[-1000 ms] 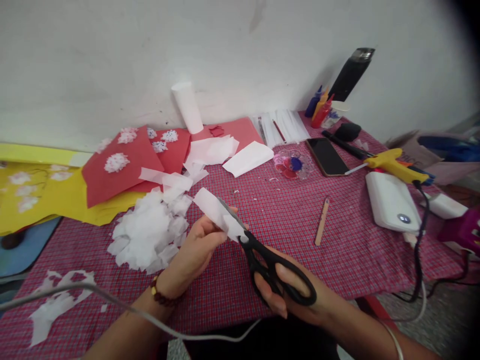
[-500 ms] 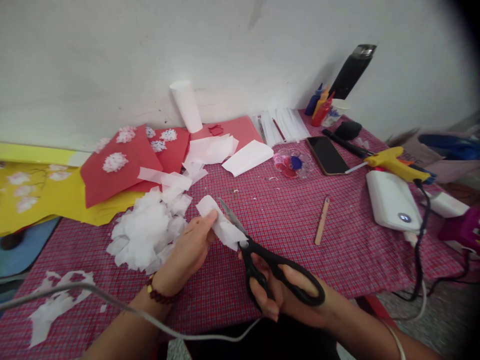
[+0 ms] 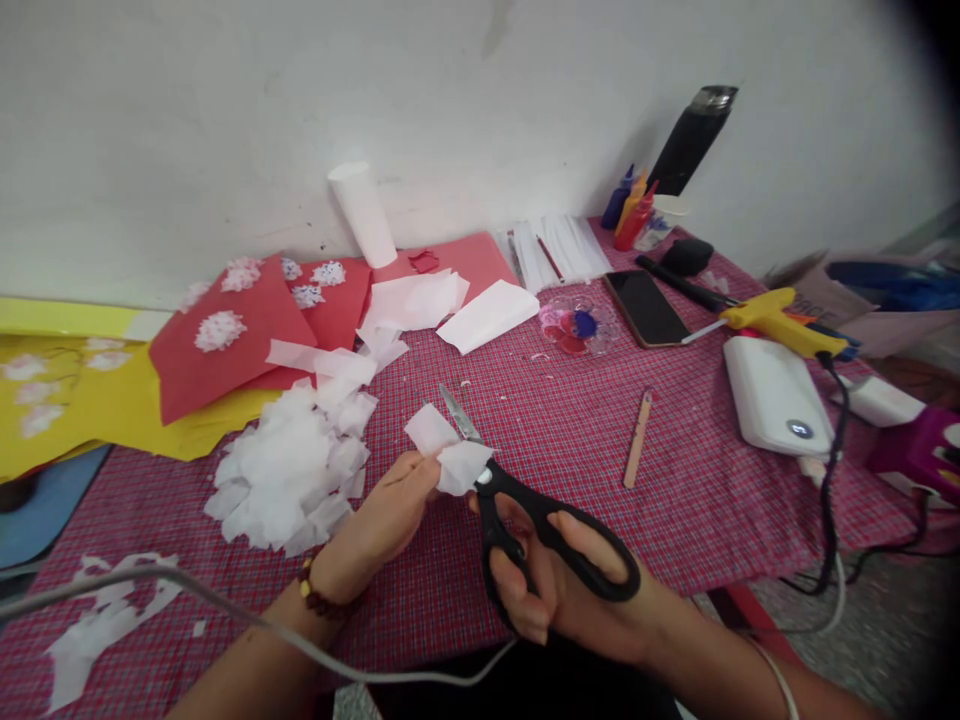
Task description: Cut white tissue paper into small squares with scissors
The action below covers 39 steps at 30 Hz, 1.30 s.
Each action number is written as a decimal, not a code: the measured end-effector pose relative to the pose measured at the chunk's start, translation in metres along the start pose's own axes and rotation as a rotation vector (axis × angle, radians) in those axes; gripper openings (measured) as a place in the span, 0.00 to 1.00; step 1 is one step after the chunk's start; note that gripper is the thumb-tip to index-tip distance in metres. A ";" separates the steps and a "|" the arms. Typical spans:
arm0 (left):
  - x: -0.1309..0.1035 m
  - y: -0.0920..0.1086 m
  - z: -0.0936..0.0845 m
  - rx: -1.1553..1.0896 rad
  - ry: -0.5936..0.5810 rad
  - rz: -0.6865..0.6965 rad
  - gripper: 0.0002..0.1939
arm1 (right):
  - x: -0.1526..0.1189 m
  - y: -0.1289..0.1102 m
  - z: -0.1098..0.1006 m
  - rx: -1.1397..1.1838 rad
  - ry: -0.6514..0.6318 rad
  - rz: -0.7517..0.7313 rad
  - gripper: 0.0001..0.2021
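Observation:
My left hand [image 3: 396, 505] pinches a strip of white tissue paper [image 3: 463, 466] between thumb and fingers. One end of the strip sticks up past the fingertips, while the other lies against the scissor blades. Black-handled scissors [image 3: 555, 522] are gripped by my right hand [image 3: 536, 590], with fingers and thumb through the loops. Their handles are spread, and the paper covers part of the blades near the pivot. Left of my hands is a heap of cut white tissue pieces [image 3: 281, 470]. Longer tissue strips [image 3: 322, 362] lie behind the heap.
A white cable [image 3: 247, 610] crosses in front of my left forearm. Red cards [image 3: 225, 365] with paper puffs lie at the back left. Rightward are a palette [image 3: 577, 325], a wooden stick [image 3: 638, 440], a phone [image 3: 646, 308], a yellow glue gun [image 3: 772, 315] and a white power bank [image 3: 776, 400].
The tissue strip has shifted and folded between my left fingers and the scissors. My left hand has turned slightly, and the view has moved a little to the right.

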State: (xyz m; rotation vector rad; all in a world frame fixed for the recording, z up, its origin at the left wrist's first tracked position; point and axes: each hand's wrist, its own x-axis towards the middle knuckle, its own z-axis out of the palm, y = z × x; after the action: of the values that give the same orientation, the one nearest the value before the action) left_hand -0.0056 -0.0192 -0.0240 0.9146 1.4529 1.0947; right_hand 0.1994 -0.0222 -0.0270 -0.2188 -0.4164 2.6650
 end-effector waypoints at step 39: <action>0.052 0.075 -0.003 0.430 -0.222 0.281 0.22 | -0.017 -0.042 -0.017 -0.155 0.077 -0.062 0.26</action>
State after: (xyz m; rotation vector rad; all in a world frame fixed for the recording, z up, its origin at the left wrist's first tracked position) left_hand -0.0178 0.0514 0.0325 1.5319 1.4246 0.8542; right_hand 0.2345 0.0112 -0.0283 -0.3488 -0.5949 2.5557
